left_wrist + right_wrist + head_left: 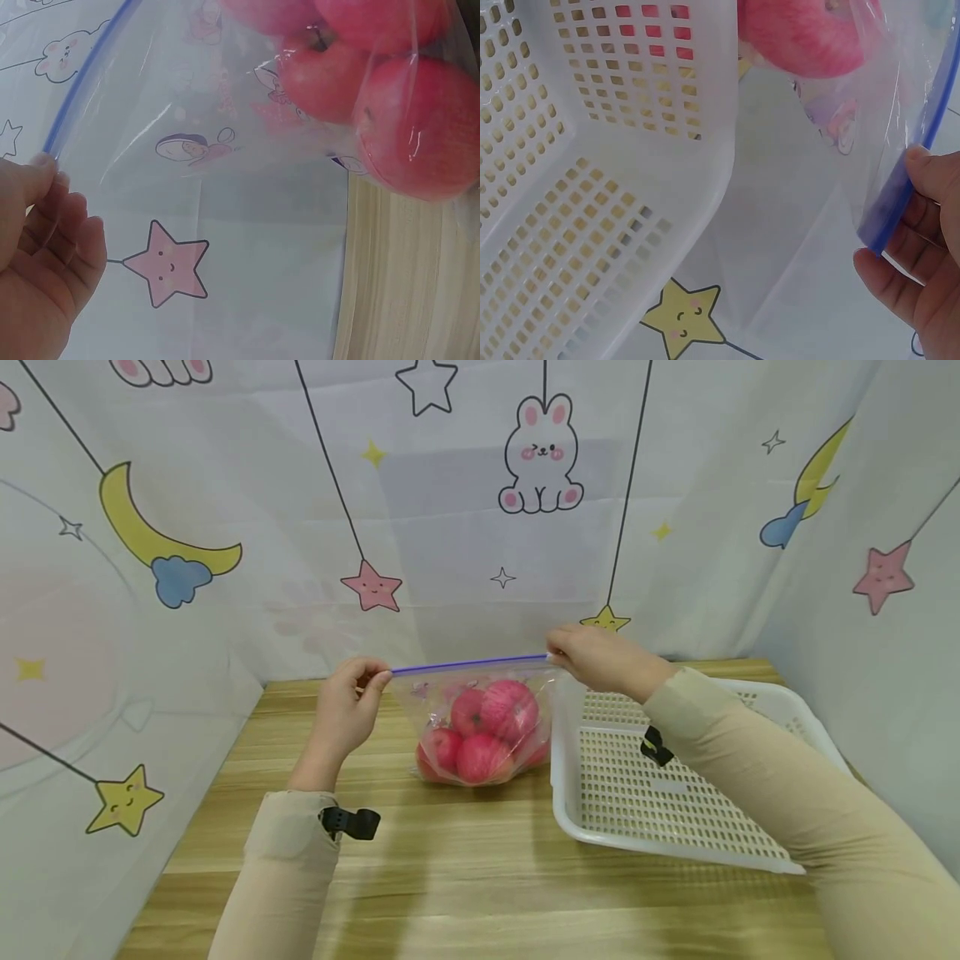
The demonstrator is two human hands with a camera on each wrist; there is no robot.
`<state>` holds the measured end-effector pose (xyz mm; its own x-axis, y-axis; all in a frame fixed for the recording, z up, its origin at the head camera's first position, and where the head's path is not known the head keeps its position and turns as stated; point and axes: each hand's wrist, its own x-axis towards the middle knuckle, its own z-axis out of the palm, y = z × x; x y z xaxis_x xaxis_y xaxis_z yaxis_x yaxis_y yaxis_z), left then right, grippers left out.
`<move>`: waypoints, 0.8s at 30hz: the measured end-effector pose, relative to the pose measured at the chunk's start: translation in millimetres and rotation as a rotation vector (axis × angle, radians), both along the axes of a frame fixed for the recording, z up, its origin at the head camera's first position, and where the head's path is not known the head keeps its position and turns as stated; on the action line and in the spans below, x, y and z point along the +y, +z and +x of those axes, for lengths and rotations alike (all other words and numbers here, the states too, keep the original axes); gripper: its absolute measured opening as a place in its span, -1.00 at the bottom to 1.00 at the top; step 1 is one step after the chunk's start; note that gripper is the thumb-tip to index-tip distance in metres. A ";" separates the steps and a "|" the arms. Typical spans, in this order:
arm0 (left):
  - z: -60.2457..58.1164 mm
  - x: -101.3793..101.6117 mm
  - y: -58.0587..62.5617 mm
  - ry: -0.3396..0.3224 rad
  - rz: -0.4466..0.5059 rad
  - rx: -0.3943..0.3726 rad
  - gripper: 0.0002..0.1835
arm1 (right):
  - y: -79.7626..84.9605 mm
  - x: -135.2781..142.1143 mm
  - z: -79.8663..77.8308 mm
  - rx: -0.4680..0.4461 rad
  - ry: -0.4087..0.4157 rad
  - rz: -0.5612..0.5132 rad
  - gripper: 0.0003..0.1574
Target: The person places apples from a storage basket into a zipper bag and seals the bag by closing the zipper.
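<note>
A clear zip bag (420,693) with a blue-purple zip strip (468,663) along its top sits on the table with several red apples (486,758) inside. My left hand (348,706) pinches the left end of the strip between thumb and fingers, as the left wrist view also shows at the bag's corner. On the opposite side, my right hand (603,657) pinches the strip near its right end; in the right wrist view the thumb (930,169) lies on the strip. The strip is stretched nearly straight between both hands, above the apples.
A white perforated plastic basket (566,777) stands right of the bag, under my right forearm. The wooden table (450,877) meets a white cloth backdrop (465,535) printed with stars, moons and a rabbit. Cloth also lines both sides.
</note>
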<state>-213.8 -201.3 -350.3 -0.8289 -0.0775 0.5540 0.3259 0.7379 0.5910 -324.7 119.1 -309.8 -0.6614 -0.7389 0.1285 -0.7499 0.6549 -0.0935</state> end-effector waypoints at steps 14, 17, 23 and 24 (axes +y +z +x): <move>2.0 -1.8 -1.0 0.009 0.007 0.007 -0.85 | -1.3 13.9 -0.5 -0.023 -0.042 -0.012 -0.86; 2.0 -2.1 -1.5 0.010 0.007 0.016 -0.86 | -0.8 16.4 -0.6 -0.023 -0.045 -0.017 -0.86; 2.6 -3.2 -2.9 0.015 0.006 0.020 -0.86 | -1.5 21.3 -3.1 -0.014 -0.053 -0.029 -0.86; 2.8 -3.4 -3.1 0.017 0.008 0.018 -0.86 | -1.4 22.1 -3.0 -0.015 -0.052 -0.032 -0.86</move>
